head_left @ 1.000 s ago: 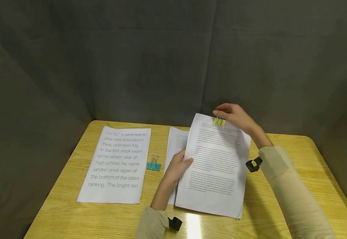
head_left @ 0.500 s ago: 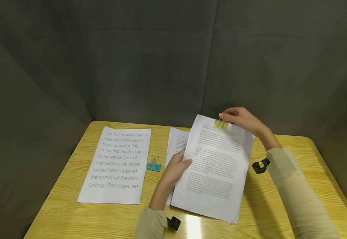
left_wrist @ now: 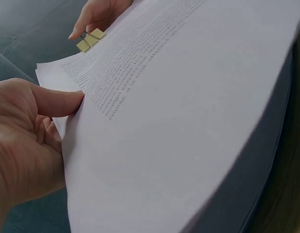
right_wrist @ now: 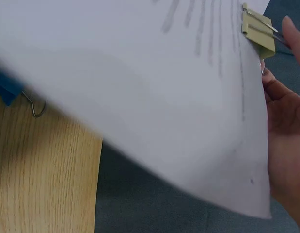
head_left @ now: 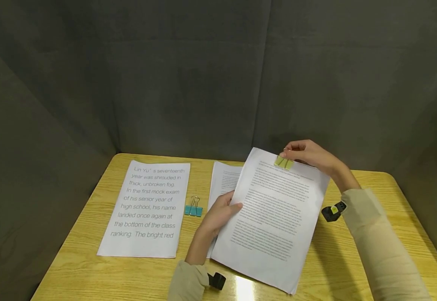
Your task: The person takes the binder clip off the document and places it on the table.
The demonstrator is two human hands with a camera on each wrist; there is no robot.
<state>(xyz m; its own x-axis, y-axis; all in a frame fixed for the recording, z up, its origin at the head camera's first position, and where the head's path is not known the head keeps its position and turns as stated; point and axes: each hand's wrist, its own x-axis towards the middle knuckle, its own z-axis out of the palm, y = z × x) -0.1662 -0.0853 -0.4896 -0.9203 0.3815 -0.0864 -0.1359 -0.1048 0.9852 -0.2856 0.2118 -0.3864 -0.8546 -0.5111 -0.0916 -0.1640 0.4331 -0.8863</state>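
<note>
A stack of printed sheets (head_left: pixel 265 255) is held tilted above the table. My left hand (head_left: pixel 218 214) grips its left edge, with the thumb (left_wrist: pixel 60 102) on the front page and the fingers mostly hidden behind. On the stack's top edge sits a yellow binder clip (head_left: pixel 284 162), both wire handles showing in the right wrist view. My right hand (head_left: pixel 313 155) pinches the clip at its handles, thumb (right_wrist: pixel 292 36) in front and fingers behind the sheets. How firmly the handles are squeezed I cannot tell.
Another printed stack (head_left: pixel 224 179) lies partly covered under the held one. To its left is a blue binder clip (head_left: pixel 194 210) with its handles up. Large-print sheets (head_left: pixel 143 209) lie further left on the wooden table (head_left: pixel 102 278). A dark cloth (head_left: pixel 188 83) hangs behind.
The held stack has tilted further clockwise, its bottom edge swinging left and toward me. My right hand and the yellow clip have moved right and slightly down. The left hand has barely shifted.
</note>
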